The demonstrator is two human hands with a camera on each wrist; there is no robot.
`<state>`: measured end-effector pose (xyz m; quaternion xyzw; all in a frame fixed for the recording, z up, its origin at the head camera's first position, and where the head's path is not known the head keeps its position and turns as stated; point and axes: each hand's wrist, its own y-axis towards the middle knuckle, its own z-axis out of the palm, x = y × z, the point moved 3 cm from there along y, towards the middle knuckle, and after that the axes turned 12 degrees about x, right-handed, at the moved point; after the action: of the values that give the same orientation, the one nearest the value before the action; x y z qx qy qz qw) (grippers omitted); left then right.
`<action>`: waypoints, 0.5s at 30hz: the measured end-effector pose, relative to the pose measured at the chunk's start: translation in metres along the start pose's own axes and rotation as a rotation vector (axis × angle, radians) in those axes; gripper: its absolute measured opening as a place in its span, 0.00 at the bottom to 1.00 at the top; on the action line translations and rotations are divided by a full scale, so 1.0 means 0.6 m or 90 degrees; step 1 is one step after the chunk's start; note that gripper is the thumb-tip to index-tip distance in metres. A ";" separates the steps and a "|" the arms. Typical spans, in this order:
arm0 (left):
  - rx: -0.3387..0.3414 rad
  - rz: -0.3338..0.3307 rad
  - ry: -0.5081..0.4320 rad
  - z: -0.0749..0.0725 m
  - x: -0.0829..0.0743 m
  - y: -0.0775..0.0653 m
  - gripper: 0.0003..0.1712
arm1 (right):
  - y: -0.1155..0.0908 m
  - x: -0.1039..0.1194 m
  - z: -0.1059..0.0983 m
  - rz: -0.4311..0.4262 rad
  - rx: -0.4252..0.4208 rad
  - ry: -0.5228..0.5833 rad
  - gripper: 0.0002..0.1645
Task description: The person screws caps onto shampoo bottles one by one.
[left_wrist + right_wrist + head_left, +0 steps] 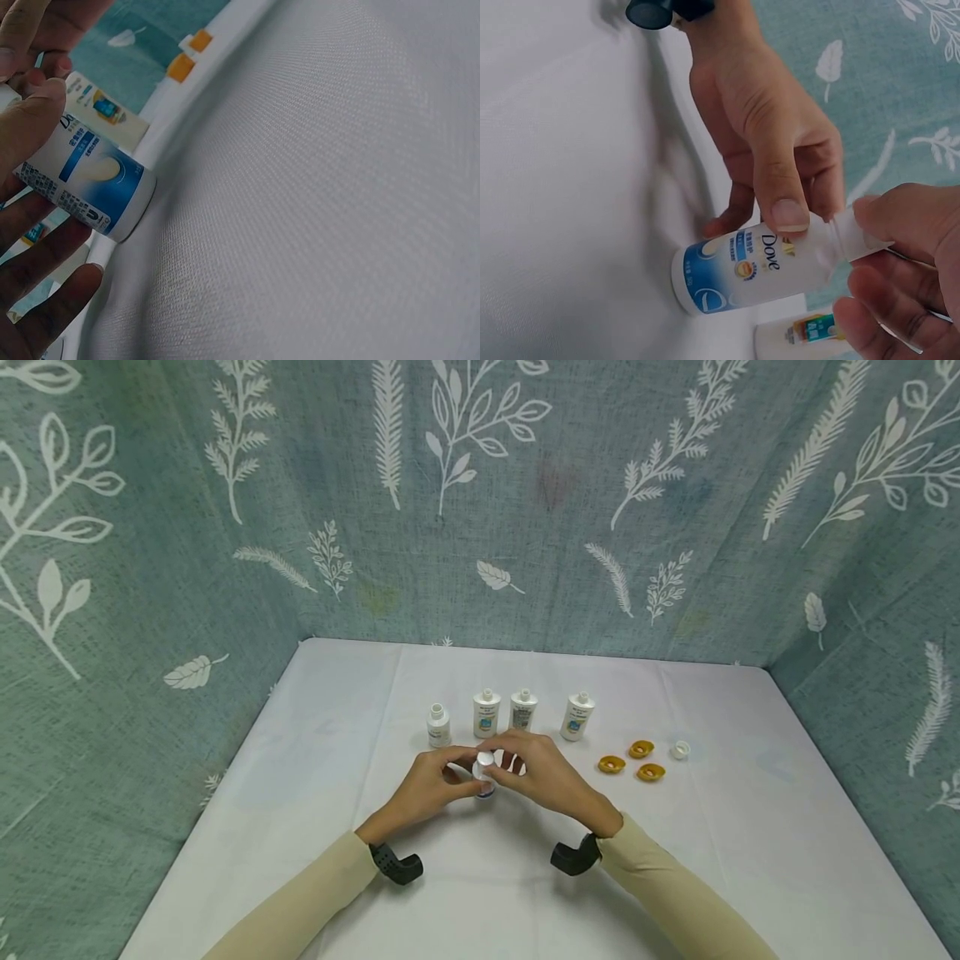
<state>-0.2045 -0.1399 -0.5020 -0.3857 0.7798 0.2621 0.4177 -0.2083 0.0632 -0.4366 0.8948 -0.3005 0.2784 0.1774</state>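
Note:
Just in front of the person stands a small white Dove bottle (757,266) with a blue lower label, upright on the table. The left hand (429,783) holds it at the body between thumb and fingers; the thumb lies on the upper label in the right wrist view. At the bottle's top, the right hand (534,767) pinches a white cap (847,229) between thumb and fingers. Part of the cap is covered by those fingers. In the left wrist view the blue label (90,161) faces the camera, its base on the white cloth.
Behind the hands stand a small capless white bottle (438,728) and three taller white bottles, one (576,718) set apart rightward. Three orange-yellow cap-like pieces (611,764) and a white ring-like cap (680,750) lie to the right. A patterned green curtain (487,527) surrounds the table.

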 end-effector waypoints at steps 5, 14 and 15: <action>0.001 -0.005 0.003 0.000 -0.001 0.001 0.28 | -0.004 0.001 -0.002 0.001 -0.004 -0.014 0.19; -0.003 0.006 0.004 0.001 0.002 0.001 0.28 | -0.003 -0.001 0.004 0.016 -0.017 0.008 0.19; -0.003 0.008 0.003 0.001 0.002 0.001 0.28 | -0.003 -0.001 0.005 0.014 -0.013 0.012 0.20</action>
<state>-0.2053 -0.1396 -0.5033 -0.3827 0.7826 0.2655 0.4131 -0.2065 0.0633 -0.4396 0.8871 -0.3114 0.2855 0.1859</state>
